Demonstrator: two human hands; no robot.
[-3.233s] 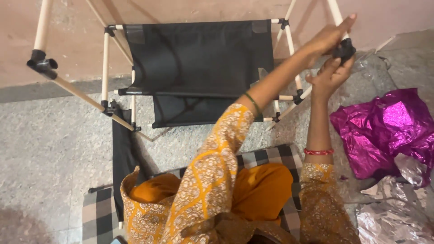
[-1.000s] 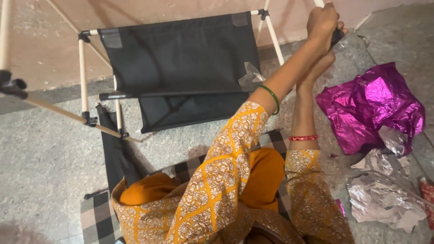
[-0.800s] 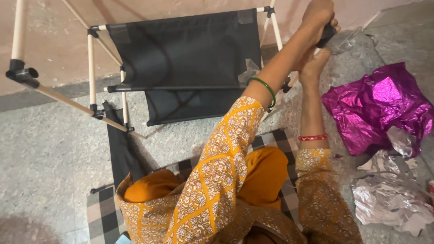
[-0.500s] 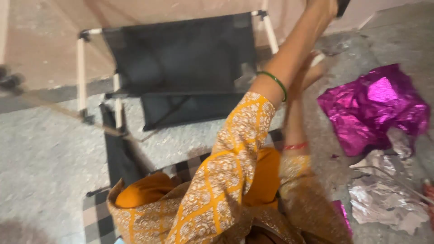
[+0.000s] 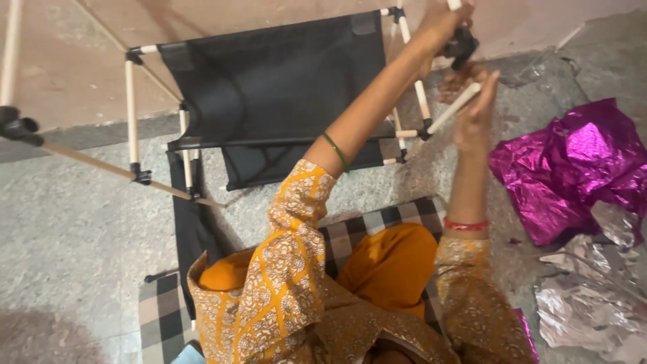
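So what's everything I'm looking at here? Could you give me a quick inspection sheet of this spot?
Surface: speckled grey stone floor, with a checked mat under the seated person.
Job's things: rack of pale rods and black fabric panels; a black connector near the top.
Clutter: crumpled magenta foil, silver wrapping.
Hands: left hand grips at the connector; right hand holds a loose pale rod.
Cables: nothing seen.
Surroundings: pinkish wall behind the rack.

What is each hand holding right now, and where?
Left hand grips the black joint atop the frame; right hand holds a pale rod near its upper end.
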